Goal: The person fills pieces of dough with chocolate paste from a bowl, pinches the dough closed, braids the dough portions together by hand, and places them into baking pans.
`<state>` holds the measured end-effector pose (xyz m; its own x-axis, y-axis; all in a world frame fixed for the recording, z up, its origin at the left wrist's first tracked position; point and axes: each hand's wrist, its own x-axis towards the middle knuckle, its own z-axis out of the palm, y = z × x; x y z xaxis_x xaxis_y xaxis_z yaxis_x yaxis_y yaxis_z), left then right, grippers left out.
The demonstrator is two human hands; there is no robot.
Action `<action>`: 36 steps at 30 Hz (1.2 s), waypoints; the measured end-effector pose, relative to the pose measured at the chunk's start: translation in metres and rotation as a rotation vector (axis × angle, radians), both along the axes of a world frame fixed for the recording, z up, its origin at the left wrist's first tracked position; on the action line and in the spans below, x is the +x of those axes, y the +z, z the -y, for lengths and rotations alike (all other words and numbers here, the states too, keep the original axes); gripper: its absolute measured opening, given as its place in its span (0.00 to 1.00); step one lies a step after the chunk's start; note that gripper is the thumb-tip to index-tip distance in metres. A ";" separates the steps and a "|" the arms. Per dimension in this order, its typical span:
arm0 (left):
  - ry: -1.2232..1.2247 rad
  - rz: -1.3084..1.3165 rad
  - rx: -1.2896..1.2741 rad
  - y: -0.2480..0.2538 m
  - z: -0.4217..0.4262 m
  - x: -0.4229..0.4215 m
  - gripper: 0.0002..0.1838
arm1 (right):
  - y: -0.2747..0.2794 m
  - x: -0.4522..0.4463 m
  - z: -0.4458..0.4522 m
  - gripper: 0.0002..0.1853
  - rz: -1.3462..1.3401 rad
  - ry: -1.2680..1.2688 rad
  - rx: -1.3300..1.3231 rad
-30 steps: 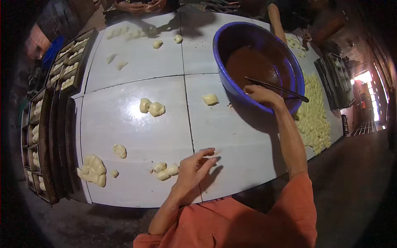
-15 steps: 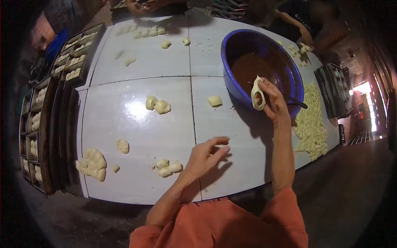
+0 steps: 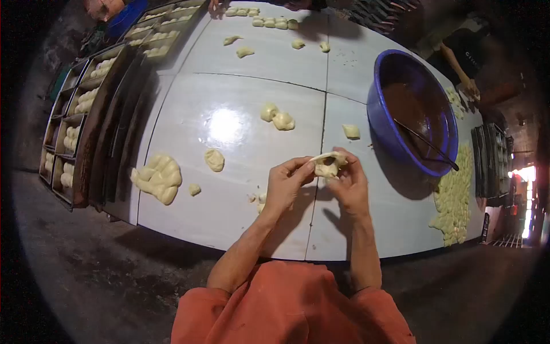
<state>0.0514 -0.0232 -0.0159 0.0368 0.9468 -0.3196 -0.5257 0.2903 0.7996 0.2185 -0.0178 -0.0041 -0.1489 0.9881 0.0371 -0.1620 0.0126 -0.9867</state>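
I'd call this a bakery workroom: a tiled bench (image 3: 240, 183) scattered with raw dough (image 3: 163, 178), compartmented trays (image 3: 71, 137) of shaped pieces at nine o'clock, a basin (image 3: 395, 137) of brown filling (image 3: 412, 109) toward two.

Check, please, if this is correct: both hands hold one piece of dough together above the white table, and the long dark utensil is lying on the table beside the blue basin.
Not quite: the utensil is in the blue basin, its end over the rim, as the head view shows. Both hands, left and right, do hold one piece of dough together above the white table.
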 end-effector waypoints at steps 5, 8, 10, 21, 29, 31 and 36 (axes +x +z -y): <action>0.010 -0.219 0.025 -0.008 0.013 -0.011 0.17 | -0.019 -0.046 0.014 0.19 0.557 -0.222 0.369; 0.122 -0.354 0.177 -0.008 0.014 -0.018 0.19 | -0.037 -0.053 0.011 0.07 0.521 -0.289 0.396; 0.041 -0.253 0.092 -0.003 0.009 -0.028 0.19 | -0.035 -0.057 0.013 0.06 0.385 -0.240 0.216; -0.165 -0.224 0.052 0.036 0.011 -0.061 0.17 | -0.025 -0.056 0.018 0.13 0.209 0.011 0.157; -0.171 -0.139 0.099 0.012 0.023 -0.057 0.14 | -0.039 -0.080 0.017 0.06 0.070 -0.323 0.238; -0.184 -0.109 0.096 0.000 0.028 -0.056 0.15 | -0.037 -0.076 0.014 0.08 0.311 -0.299 0.336; -0.193 -0.307 0.049 0.007 0.032 -0.063 0.16 | -0.017 -0.065 0.017 0.10 0.401 -0.061 0.318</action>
<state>-0.0115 -0.0552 -0.0094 0.1260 0.9461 -0.2983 -0.1982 0.3187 0.9269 0.1537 -0.0350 -0.0212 -0.1556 0.9445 0.2894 0.2388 0.3203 -0.9167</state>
